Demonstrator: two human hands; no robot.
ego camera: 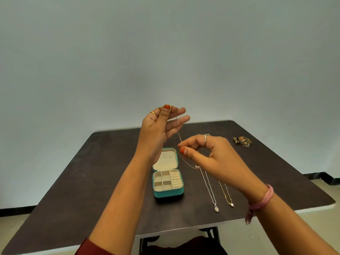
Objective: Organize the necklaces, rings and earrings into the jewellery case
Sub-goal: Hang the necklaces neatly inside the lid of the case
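Left hand (161,124): raised, pinches thin chain (180,138) top, other fingers loose.
Right hand (211,155): pinches chain lower.
Jewellery case (168,183): open, six o'clock, no readable writing.

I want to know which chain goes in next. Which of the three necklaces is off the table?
The thin rose-gold necklace, pinched between the left hand and right hand. The silver necklace and gold necklace lie flat on the table.

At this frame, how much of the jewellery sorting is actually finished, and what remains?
Nothing looks stored yet: the open jewellery case shows only bare compartments. In hand: a thin chain necklace, pinched near one end by the left hand and lower down by the right hand. Left: the silver necklace and gold necklace on the table, plus the small jewellery pile.
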